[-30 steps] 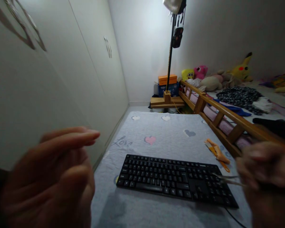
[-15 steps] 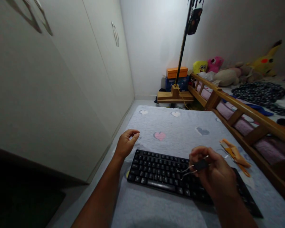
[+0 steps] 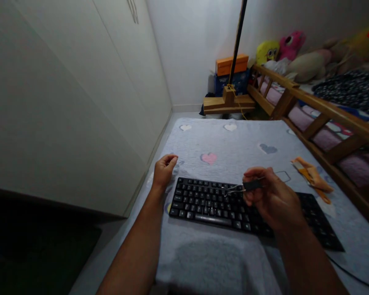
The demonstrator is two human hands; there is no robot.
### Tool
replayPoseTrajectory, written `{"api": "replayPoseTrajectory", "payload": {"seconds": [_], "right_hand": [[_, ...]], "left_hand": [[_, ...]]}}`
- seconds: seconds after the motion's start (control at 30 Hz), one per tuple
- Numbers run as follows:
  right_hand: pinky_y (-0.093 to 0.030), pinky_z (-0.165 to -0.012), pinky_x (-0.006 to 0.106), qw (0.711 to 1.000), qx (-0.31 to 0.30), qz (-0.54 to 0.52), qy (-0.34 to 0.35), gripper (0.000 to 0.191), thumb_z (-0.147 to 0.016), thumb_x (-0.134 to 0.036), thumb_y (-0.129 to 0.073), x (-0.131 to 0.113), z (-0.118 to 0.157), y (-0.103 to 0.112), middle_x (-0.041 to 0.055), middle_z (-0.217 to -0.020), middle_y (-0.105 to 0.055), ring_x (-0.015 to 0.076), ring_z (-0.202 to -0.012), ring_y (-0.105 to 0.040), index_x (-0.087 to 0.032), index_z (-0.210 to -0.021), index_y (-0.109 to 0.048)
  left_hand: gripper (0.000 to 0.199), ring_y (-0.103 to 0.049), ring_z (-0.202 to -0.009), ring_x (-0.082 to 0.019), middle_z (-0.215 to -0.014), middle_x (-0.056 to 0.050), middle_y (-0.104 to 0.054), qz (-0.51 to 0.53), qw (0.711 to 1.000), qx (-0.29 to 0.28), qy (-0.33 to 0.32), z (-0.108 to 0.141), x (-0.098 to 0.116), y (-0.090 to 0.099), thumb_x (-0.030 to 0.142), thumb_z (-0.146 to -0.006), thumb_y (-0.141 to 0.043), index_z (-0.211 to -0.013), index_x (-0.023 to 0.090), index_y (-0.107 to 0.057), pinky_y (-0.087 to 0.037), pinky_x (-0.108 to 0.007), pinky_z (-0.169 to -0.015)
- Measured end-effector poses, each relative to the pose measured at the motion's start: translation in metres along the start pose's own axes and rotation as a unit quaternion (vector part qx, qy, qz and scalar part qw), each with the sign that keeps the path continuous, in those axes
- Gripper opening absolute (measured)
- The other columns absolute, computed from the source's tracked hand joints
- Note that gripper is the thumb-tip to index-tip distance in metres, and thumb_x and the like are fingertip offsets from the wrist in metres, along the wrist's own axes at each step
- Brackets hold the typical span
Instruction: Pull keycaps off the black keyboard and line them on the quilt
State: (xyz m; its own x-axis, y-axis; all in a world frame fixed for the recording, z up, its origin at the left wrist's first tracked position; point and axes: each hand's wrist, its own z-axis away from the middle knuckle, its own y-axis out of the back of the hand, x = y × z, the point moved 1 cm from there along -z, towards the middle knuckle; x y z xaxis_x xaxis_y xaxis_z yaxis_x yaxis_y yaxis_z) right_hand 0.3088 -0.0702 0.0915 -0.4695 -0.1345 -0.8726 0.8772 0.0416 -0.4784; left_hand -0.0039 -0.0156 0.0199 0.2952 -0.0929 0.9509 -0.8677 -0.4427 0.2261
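Note:
A black keyboard (image 3: 212, 203) lies on the light blue cloth with hearts. Over its right part my right hand (image 3: 269, 196) is closed on a black binder clip (image 3: 252, 185), whose wire handle points left above the keys. My left hand (image 3: 164, 170) is beside the keyboard's upper left corner, its fingers curled and thumb near the fingertips; whether anything small is between them is hidden. To the right of the keyboard, an orange cloth-like item (image 3: 313, 176) lies with an orange-handled tool.
White cabinets (image 3: 80, 102) stand along the left. A wooden bed rail (image 3: 329, 108) runs along the right, with plush toys (image 3: 267, 52) behind it. Beyond the cloth's far edge stand a wooden stand base (image 3: 229, 104) and an orange box (image 3: 232, 64). A cable trails at lower right.
The view has tipped downward. My left hand's fingers have drawn closer together. The clip in my right hand has turned, and a wire loop now shows behind that hand.

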Motion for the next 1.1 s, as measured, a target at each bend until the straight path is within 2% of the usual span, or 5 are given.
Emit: {"api": "replayPoseTrajectory", "payload": {"seconds": [0.4, 0.67, 0.73, 0.9, 1.1], "right_hand": [[-0.054, -0.041, 0.023, 1.0, 0.005, -0.004, 0.012, 0.036, -0.083, -0.054, -0.071, 0.002, -0.007, 0.002, -0.0013, -0.07, -0.062, 0.0106, -0.048, -0.061, -0.018, -0.084, -0.073], [-0.062, -0.053, 0.026, 0.999, -0.009, 0.036, 0.0, 0.033, -0.077, -0.051, -0.079, 0.008, -0.006, -0.002, 0.0009, -0.081, -0.07, 0.0134, -0.061, -0.069, -0.02, -0.083, -0.07], [-0.06, -0.051, 0.025, 0.999, -0.016, 0.032, -0.021, 0.037, -0.074, -0.054, -0.08, 0.009, -0.006, -0.003, 0.0001, -0.075, -0.068, 0.0138, -0.059, -0.069, -0.019, -0.079, -0.069], [-0.061, -0.056, 0.024, 0.997, -0.038, 0.054, -0.039, 0.034, -0.063, -0.038, -0.091, 0.012, -0.003, -0.007, -0.0031, -0.073, -0.067, 0.0126, -0.062, -0.069, -0.019, -0.08, -0.068], [-0.061, -0.059, 0.025, 0.995, -0.061, 0.055, -0.058, 0.026, -0.066, -0.033, -0.087, 0.019, 0.0, -0.009, -0.0018, -0.074, -0.069, 0.0125, -0.063, -0.069, -0.019, -0.082, -0.071]], "left_hand": [[0.033, -0.064, -0.083, -0.021, -0.085, -0.007, -0.071, 0.021, 0.999, -0.031, 0.007, -0.007, -0.004, -0.016, 0.047, -0.073, -0.071, -0.083, 0.016, -0.073, -0.049, -0.033, -0.081], [0.031, -0.058, -0.07, -0.016, -0.08, -0.005, -0.067, 0.029, 0.997, -0.047, 0.045, 0.008, -0.012, -0.02, 0.047, -0.071, -0.07, -0.08, 0.017, -0.069, -0.047, -0.027, -0.064], [0.032, -0.055, -0.066, -0.015, -0.078, -0.004, -0.066, 0.037, 0.997, -0.048, 0.057, 0.009, -0.014, -0.02, 0.048, -0.071, -0.071, -0.081, 0.017, -0.069, -0.044, -0.025, -0.059], [0.035, -0.052, -0.061, -0.013, -0.079, -0.004, -0.066, 0.049, 0.996, -0.039, 0.058, 0.007, -0.016, -0.018, 0.05, -0.072, -0.069, -0.084, 0.017, -0.069, -0.041, -0.024, -0.055], [0.034, -0.052, -0.063, -0.013, -0.079, -0.005, -0.066, 0.046, 0.996, -0.046, 0.054, 0.007, -0.017, -0.018, 0.048, -0.073, -0.068, -0.084, 0.016, -0.069, -0.043, -0.024, -0.057]]}}
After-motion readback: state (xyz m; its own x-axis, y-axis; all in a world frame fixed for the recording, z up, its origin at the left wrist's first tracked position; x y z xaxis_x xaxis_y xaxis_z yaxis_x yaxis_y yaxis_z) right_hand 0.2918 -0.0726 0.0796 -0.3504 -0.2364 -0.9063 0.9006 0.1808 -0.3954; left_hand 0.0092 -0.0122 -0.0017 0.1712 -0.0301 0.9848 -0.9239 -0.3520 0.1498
